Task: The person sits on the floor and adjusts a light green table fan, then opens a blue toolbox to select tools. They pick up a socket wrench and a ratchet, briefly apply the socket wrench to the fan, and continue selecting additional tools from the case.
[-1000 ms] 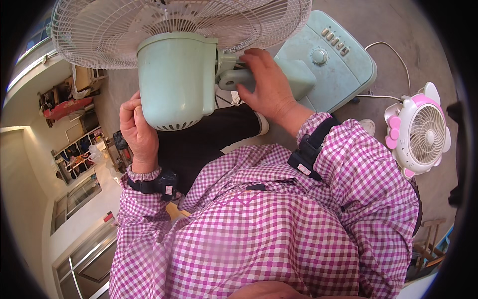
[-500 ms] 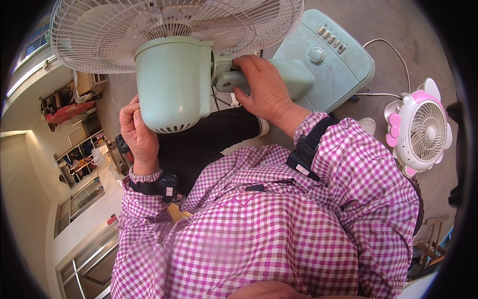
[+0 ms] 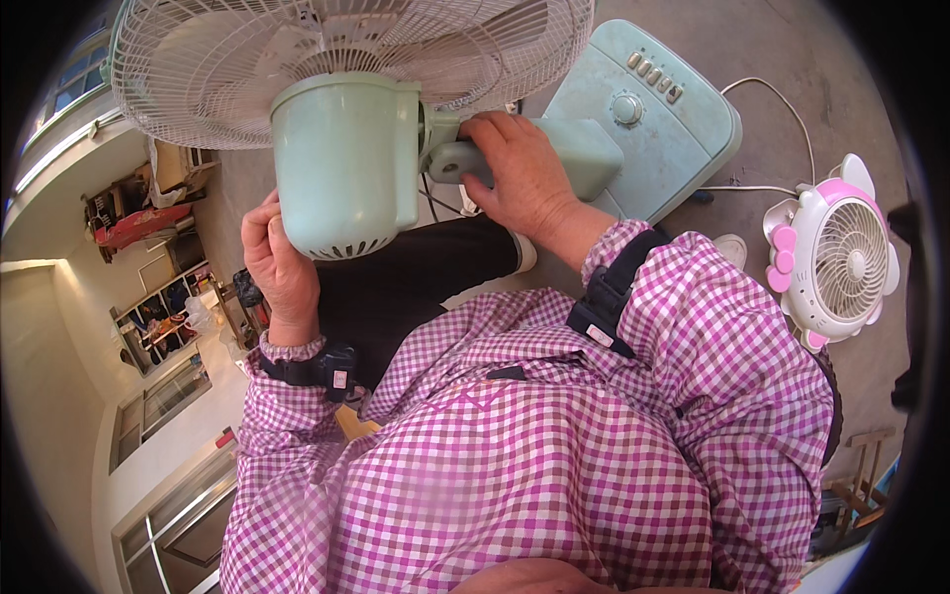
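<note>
A pale green electric fan lies tilted over, its rounded motor housing (image 3: 346,168) in front of me and its wire grille (image 3: 208,99) beyond. My right hand (image 3: 524,178) is wrapped over the fan's neck (image 3: 586,158), between the housing and the base. At the housing's left side is my left hand (image 3: 281,272), its fingers curled and pinched together. Those fingertips are partly behind the housing, so what they grip is hidden. The fan's base (image 3: 683,129), with several push buttons and a round knob, rests at the right.
A smaller white and pink fan (image 3: 841,259) with ear shapes stands on the floor to the right. A pale cord (image 3: 813,139) runs between it and the green base. Shelves of clutter (image 3: 168,322) line the left wall. A wooden stool (image 3: 861,485) is at the lower right.
The fan's head has shifted very slightly, its grille a little lower at the left. My left hand has moved slightly right with it; my right hand stays on the neck.
</note>
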Motion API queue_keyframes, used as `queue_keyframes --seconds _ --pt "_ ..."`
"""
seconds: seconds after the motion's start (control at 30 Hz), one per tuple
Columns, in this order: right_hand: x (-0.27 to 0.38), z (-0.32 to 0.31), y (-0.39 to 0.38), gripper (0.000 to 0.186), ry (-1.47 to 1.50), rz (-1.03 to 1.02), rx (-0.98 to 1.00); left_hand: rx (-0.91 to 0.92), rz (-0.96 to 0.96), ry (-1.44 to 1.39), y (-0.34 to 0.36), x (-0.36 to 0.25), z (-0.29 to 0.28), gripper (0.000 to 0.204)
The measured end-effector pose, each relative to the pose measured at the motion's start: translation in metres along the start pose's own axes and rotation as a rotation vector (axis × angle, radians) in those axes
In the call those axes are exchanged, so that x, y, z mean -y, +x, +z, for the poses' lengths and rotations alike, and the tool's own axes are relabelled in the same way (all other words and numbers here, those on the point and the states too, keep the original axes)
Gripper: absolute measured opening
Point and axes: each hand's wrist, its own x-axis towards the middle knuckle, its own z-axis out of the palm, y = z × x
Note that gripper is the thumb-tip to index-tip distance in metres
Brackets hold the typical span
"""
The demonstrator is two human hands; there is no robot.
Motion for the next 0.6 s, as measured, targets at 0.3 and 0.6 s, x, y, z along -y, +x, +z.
queue_keyframes --seconds 0.3,0.6 --pt "0.009 -0.032 0.007 0.064 -0.096 -0.008 0.042 -0.037 0.065 0.244 0.015 -0.037 0.034 0.013" --pt "0.017 -0.052 0.037 0.052 -0.230 -0.047 -0.128 0.022 0.312 0.511 0.058 -0.097 0.076 0.009"
